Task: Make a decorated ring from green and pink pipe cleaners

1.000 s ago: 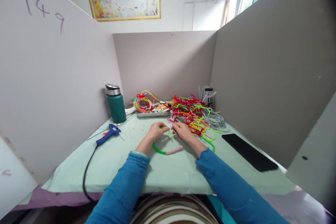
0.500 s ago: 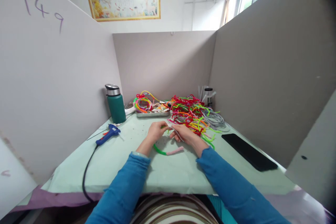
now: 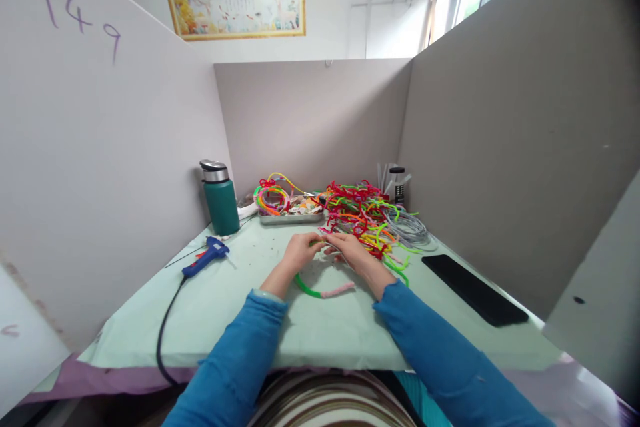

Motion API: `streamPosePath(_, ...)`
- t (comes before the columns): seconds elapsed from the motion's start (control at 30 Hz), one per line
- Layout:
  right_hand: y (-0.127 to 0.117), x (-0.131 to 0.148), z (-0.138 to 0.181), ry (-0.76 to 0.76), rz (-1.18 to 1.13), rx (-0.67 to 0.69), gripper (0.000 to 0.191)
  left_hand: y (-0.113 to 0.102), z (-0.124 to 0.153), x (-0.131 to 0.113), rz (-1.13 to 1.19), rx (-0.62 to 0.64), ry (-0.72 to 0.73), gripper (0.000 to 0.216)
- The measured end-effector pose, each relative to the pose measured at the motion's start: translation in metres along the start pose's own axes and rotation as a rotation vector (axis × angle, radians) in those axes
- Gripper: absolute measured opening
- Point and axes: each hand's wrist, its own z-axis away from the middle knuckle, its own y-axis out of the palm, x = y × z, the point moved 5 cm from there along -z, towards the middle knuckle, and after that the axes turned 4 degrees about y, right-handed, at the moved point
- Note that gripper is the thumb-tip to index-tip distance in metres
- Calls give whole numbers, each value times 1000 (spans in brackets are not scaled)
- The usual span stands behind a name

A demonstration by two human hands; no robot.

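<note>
My left hand is closed in a pinch on a fuzzy pipe cleaner, which curves down from under it, green first and pink at its loose end. Fingertip to fingertip with it, my right hand is closed too, pinching a thin pale cord that runs along its fingers. Where the two pinches meet, the fingers hide most of the join. Both hands are just above the table, in front of a heap of coloured pipe cleaners.
A blue glue gun with a black cable lies at left, near a green bottle. At the back are a metal tray of small pieces and a coil of grey cord. A black phone-like slab lies at right.
Both hands have drawn closer together at the fingertips. The hanging pink end of the pipe cleaner has shifted slightly right, and less of the pale cord shows.
</note>
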Motion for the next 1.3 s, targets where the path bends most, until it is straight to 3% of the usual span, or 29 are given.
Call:
streamPosePath(0.13,-4,3,-1,-103,88,-52,24,2,0,-4,54,63,15,28)
streamPosePath(0.3,-7,8,-2,-189,137,-114,29,5,-1,-1,151,111,-88,31)
streamPosePath(0.5,-5,16,1,-279,137,-89,30,6,0,-2,202,162,-118,27)
streamPosePath(0.7,-2,19,4,-270,114,-61,34,12,4,-1,372,231,-227,26)
streamPosePath(0.87,-7,16,3,-224,66,-156,45,14,5,0,429,248,-293,28)
streamPosePath(1.1,-4,15,0,-278,205,-129,25,14,5,2,380,228,-246,24)
streamPosePath(1.3,0,19,4,-355,278,-96,21,13,5,2,299,231,-232,23)
